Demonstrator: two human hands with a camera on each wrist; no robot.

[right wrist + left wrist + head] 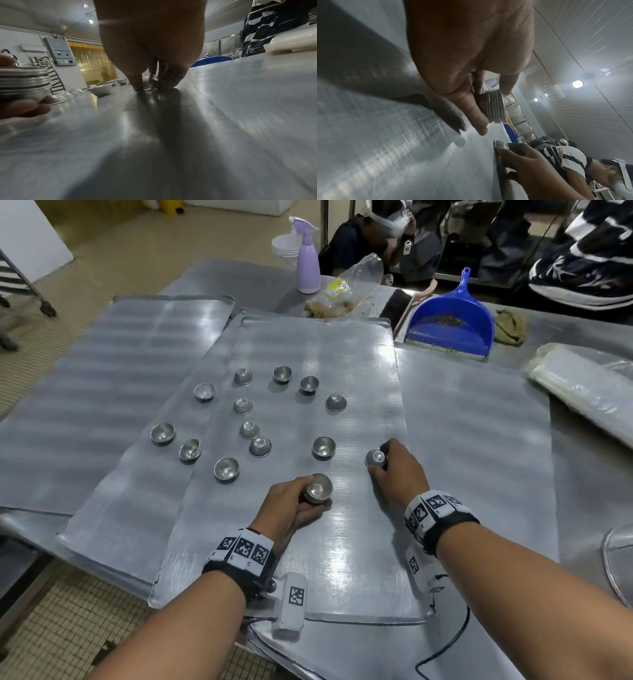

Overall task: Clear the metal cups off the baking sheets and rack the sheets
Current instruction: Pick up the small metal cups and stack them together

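Several small metal cups lie scattered over the top baking sheet (pixel 342 559) and the sheet under it (pixel 130 518), some upright like one cup (pixel 323 446), some upside down like another (pixel 260 446). My left hand (pixel 301 501) grips a nested stack of cups (pixel 318 491), seen edge-on in the left wrist view as the stack (pixel 494 106) and in the right wrist view as the stack (pixel 24 83). My right hand (pixel 390 463) curls its fingertips around an upside-down cup (pixel 376 457) at the sheet's right edge, the same cup (pixel 147 85) still touching the sheet.
A third sheet (pixel 102 364) lies at the left. Behind stand a purple spray bottle (pixel 307 265), a crumpled plastic bag (pixel 346 289), a blue dustpan (pixel 452 320) and a rag (pixel 510 326). A plastic-wrapped pack (pixel 589 385) lies at right. A wheeled rack (pixel 20 278) stands far left. Another person (pixel 573 157) is beyond the table.
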